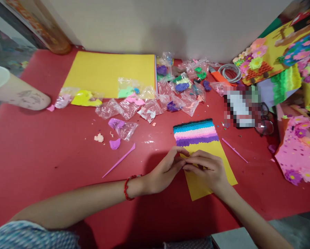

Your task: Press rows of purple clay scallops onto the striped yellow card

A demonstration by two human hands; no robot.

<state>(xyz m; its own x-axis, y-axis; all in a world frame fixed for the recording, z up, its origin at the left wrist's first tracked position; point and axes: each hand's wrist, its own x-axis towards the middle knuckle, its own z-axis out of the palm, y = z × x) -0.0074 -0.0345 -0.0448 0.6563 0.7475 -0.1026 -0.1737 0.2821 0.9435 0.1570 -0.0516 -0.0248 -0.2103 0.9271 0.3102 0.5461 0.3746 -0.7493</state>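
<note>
Over a yellow card [223, 166], the fingertips of my left hand [167, 169] and my right hand [209, 169] meet in a pinch. Whatever lies between them is hidden by the fingers. The card's far end carries wavy clay stripes [196, 133] in black, blue, white, pink and purple. A lump of purple clay [115, 144] lies left of my hands, near an open-topped bag [127, 129] with more purple clay. One pink modelling tool [120, 160] rests to the left, and a second pink tool [235, 150] is right of the card.
Yellow sheets [105, 69] lie at the back, with several clay bags [180, 90] beside them. A tall cup [20, 91] stands at left. At right are a coiled cable [229, 73], eyeglasses [265, 126], a blurred-out object [240, 105] and decorated flower crafts [300, 148].
</note>
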